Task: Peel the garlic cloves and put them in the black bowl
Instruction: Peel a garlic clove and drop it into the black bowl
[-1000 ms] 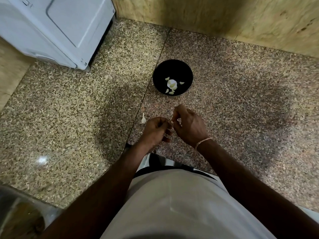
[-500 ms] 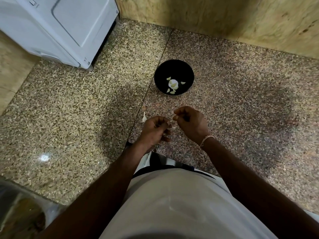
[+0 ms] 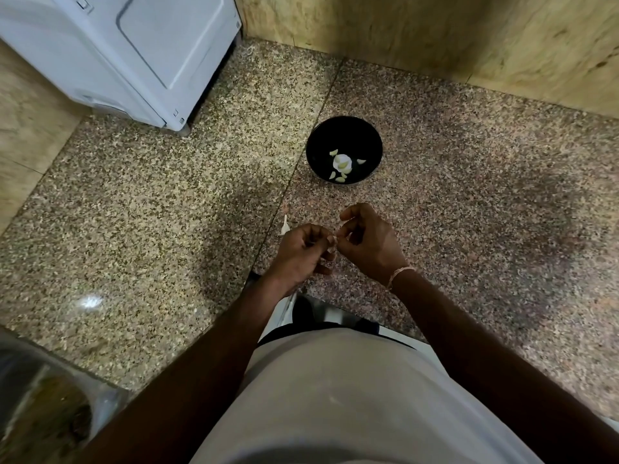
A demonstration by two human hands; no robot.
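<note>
Pale garlic clove (image 3: 333, 242) pinched between my left hand (image 3: 301, 251) and right hand (image 3: 368, 244), fingertips of both clamped on it, above granite counter (image 3: 469, 195). Black bowl (image 3: 344, 149) at 12 o'clock, well apart, peeled cloves inside. Risk, I judge: slick clove squirts out mid-peel, or skin scraps fall into bowl. Clove mostly hidden; long axis and pointing direction cannot tell. Loose skin (image 3: 284, 226) at 10 o'clock.

Clove (image 3: 336, 236) mostly hidden between fingers (image 3: 348, 216).

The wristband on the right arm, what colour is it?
The wristband is a pale pinkish-orange, thin strand; the head view shows it best.
</note>
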